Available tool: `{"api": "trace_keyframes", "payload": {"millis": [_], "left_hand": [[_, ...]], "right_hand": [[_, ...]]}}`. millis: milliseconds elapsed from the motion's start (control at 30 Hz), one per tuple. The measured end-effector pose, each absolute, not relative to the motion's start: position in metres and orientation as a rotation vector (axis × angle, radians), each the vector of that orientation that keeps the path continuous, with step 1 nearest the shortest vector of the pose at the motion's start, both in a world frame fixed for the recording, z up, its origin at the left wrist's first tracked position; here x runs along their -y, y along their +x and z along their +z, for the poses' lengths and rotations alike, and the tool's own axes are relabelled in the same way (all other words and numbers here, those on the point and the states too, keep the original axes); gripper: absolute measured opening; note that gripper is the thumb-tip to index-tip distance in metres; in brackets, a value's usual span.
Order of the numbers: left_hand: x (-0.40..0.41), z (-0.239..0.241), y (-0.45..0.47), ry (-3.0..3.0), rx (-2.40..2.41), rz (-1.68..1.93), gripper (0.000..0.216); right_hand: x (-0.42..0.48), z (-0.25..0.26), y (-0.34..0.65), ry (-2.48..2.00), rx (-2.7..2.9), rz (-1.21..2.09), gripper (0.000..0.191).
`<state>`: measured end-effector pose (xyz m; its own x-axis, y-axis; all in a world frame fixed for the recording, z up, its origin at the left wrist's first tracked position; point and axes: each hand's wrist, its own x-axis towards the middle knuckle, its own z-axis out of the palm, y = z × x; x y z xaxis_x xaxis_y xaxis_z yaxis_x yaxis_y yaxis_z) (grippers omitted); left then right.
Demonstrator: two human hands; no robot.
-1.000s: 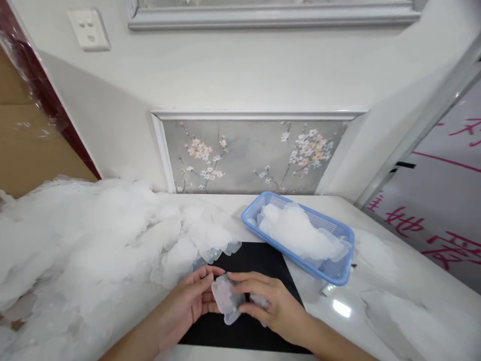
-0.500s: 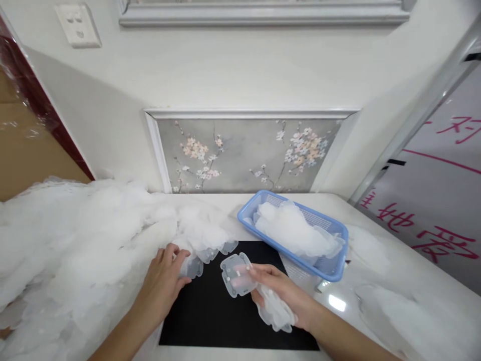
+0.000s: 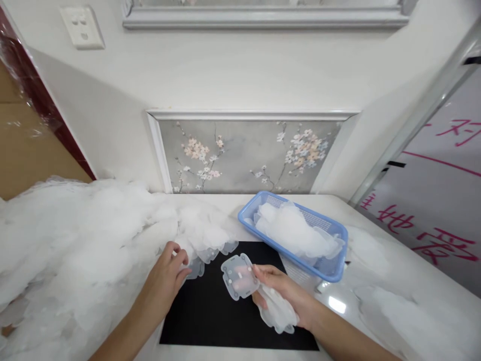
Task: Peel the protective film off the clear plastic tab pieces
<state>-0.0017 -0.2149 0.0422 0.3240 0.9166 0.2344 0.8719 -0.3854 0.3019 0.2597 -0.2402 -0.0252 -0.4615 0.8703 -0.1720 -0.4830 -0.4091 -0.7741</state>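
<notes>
My right hand (image 3: 285, 296) is closed on a stack of translucent plastic pieces (image 3: 276, 311); one piece (image 3: 238, 276) sticks up from its fingertips over the black mat (image 3: 210, 316). My left hand (image 3: 167, 278) pinches a single translucent piece (image 3: 195, 269) at the near edge of the big white pile (image 3: 93, 240) on the left. Behind my right hand stands a blue basket (image 3: 332, 271) with several of the same pieces in it.
The table butts against a white wall with a framed floral panel (image 3: 248, 155). More translucent pieces lie on the table at the right (image 3: 398, 306). A slanted board with pink writing (image 3: 432, 230) is at the far right.
A second ago both hands held one piece together over the mat. Since then my left hand went to the pile and took a piece; my right hand kept its stack.
</notes>
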Motion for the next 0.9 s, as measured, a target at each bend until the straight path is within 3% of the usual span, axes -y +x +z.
{"api": "trace_keyframes", "payload": {"millis": [200, 367, 467, 600, 767, 900], "left_hand": [[0.22, 0.054, 0.008, 2.27, -1.686, 0.809, 0.027], [0.227, 0.047, 0.015, 1.588, -1.489, 0.782, 0.042], [0.232, 0.04, 0.023, 1.229, -1.303, 0.776, 0.04], [0.235, 0.033, 0.029, 0.94, -1.091, 0.734, 0.039], [0.235, 0.035, 0.03, 0.837, -0.961, 0.689, 0.048], [0.237, 0.038, 0.034, 0.796, -0.884, 0.678, 0.049]], "right_hand": [[0.24, -0.029, 0.26, -0.756, 0.801, 1.965, 0.055], [0.241, -0.026, 0.26, -0.784, 0.874, 1.941, 0.053], [0.241, -0.026, 0.26, -0.82, 0.87, 1.865, 0.044], [0.24, -0.026, 0.263, -0.906, 0.888, 1.651, 0.034], [0.244, -0.02, 0.265, -1.033, 1.417, 1.17, 0.04], [0.253, -0.023, 0.257, -1.187, 1.714, 0.741, 0.009]]}}
